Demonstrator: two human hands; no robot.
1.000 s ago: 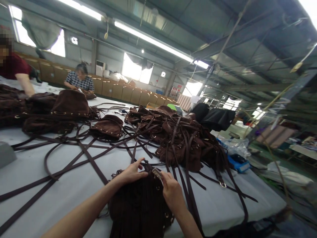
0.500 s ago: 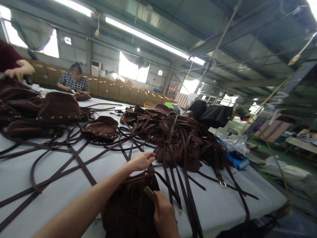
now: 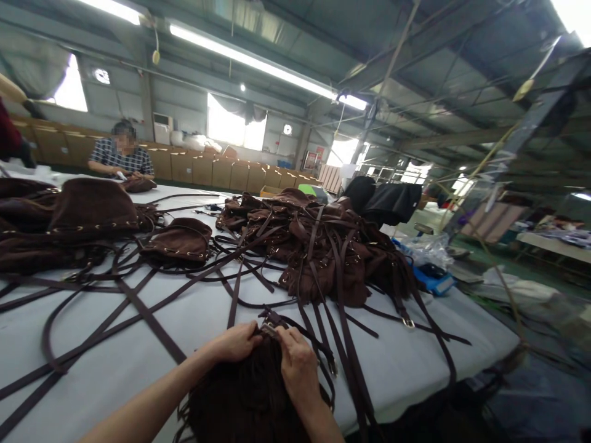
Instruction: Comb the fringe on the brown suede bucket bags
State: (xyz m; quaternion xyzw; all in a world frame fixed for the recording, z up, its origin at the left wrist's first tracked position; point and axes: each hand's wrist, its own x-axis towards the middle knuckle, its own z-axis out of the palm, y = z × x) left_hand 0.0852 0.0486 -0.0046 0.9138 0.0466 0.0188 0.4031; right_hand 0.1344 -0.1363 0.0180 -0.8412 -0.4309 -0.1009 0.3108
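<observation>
A dark brown suede bag [image 3: 244, 400] lies at the table's near edge, right in front of me. Both my hands sit on its top rim. My left hand [image 3: 235, 343] pinches the rim with closed fingers. My right hand [image 3: 298, 369] is curled on the same rim, fingertips by a small metal piece and the strap end [image 3: 273, 321] that runs out from the bag. What the right fingers grip is too small to name surely.
A big heap of brown bags [image 3: 323, 252] with long straps lies ahead on the white table [image 3: 194, 317]. More bags [image 3: 87, 212] and loose straps [image 3: 138, 307] spread left. A seated person [image 3: 120, 159] works at the far side. A blue device [image 3: 431, 278] sits at the right edge.
My left hand came back from the strap ahead onto the bag's rim. My right hand rose from the bag's side to meet it at the top. The view swung slightly right.
</observation>
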